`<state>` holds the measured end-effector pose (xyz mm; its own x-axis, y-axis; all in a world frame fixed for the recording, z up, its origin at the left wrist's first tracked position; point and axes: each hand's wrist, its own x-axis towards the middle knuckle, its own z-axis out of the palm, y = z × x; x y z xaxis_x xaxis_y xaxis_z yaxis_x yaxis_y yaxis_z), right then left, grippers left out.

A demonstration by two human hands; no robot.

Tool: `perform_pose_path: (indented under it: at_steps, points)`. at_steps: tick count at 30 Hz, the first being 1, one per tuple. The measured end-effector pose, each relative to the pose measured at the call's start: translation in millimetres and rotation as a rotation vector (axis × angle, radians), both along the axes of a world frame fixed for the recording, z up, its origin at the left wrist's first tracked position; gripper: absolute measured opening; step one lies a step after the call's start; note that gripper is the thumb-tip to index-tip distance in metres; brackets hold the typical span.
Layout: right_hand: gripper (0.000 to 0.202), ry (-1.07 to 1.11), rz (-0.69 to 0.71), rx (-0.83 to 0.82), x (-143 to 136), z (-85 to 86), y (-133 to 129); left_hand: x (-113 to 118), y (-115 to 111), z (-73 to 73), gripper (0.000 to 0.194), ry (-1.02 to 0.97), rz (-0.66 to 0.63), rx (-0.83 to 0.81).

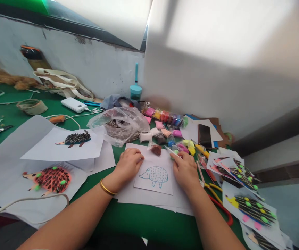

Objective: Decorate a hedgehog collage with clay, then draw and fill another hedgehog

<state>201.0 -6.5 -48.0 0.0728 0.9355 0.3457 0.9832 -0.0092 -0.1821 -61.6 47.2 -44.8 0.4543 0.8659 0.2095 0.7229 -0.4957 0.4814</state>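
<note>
A white sheet with a teal line drawing of a hedgehog (154,177) lies on larger white papers in front of me. My left hand (129,165) rests at the drawing's left edge, its fingers curled together; whether anything is under them is hidden. On the right side, my right hand (186,170) holds a thin white tool (172,151) between thumb and fingers, its tip pointing up and left. Just beyond the drawing sits a small bag of brown clay (155,149). Colourful clay packets (166,132) are scattered behind it.
Finished seed hedgehogs lie on papers at left (52,178) and right (253,208). Behind are a plastic bag of seeds (120,125), a power bank (73,105) and a phone (204,135). Scissors (221,208) lie beside my right forearm; a cable crosses the left papers.
</note>
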Motion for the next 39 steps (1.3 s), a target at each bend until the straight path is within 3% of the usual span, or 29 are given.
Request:
perform_pose_path:
  at_steps: [7, 10, 14, 24, 39]
  points:
    - [0.032, 0.066, 0.155, -0.043, -6, -0.7, -2, -1, 1, -0.7, 0.007, -0.018, -0.004, -0.011]
    - [0.031, 0.058, 0.123, -0.088, -8, -2.5, -2, -1, 1, -1.9, 0.007, -0.023, -0.004, -0.01]
    - [0.03, 0.044, 0.068, -0.027, -6, -2.6, -2, -1, 2, -3.5, 0.006, -0.026, 0.003, -0.003]
    - [0.009, 0.056, 0.098, -0.061, -18, 2.2, -7, 0, 1, -1.8, 0.006, -0.016, 0.007, -0.002]
    - [0.008, 0.041, 0.088, -0.014, -21, -3.4, -8, 2, 0, -1.0, 0.014, 0.006, 0.031, 0.028]
